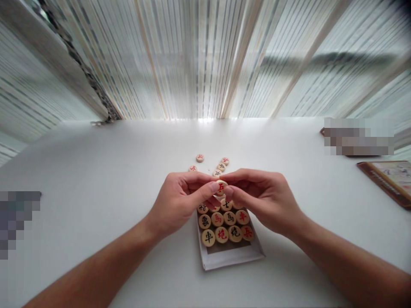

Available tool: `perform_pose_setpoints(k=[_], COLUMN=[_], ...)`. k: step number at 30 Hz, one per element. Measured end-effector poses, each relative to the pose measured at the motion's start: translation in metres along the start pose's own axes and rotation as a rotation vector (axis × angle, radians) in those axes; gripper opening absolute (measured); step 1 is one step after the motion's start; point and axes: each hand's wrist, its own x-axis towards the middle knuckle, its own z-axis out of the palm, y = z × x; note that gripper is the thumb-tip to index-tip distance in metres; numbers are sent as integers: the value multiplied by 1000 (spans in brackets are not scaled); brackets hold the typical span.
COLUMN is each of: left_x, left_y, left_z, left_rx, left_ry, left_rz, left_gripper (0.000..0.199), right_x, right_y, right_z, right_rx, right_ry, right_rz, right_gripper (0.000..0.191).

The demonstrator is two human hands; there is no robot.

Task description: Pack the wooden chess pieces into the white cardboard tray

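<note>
Between the fingertips of my left hand (183, 199) and my right hand (261, 196) is a round wooden chess piece with a red character (221, 188), its face tilted toward me. Both hands pinch it just above a shallow white box (233, 256). Rows of round pieces with red or black characters lie face up in the box, among them a black-marked piece (208, 238) and a red-marked one (247, 233) in the nearest row. The box's far end is partly hidden behind my fingers.
Beyond my hands, loose pieces lie on the white table (144, 145), including a red-marked one (200, 158) and a short line of several (221, 167). A brown-edged card or booklet (390, 179) lies at the right. Striped curtains (199, 60) hang behind the table.
</note>
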Motion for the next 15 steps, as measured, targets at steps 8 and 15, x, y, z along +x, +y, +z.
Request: perform_pose_setpoints(k=[8,15], left_x=[-4,-3], left_y=[-2,1], left_z=[3,4], left_rx=[75,130], left_ry=[49,70], left_rz=[45,70], left_gripper=[24,24], right_x=[1,2], right_y=[-2,-3], right_z=[2,0], right_rx=[80,117], right_ry=[62,71], right_rz=[45,150], right_gripper=[17,19])
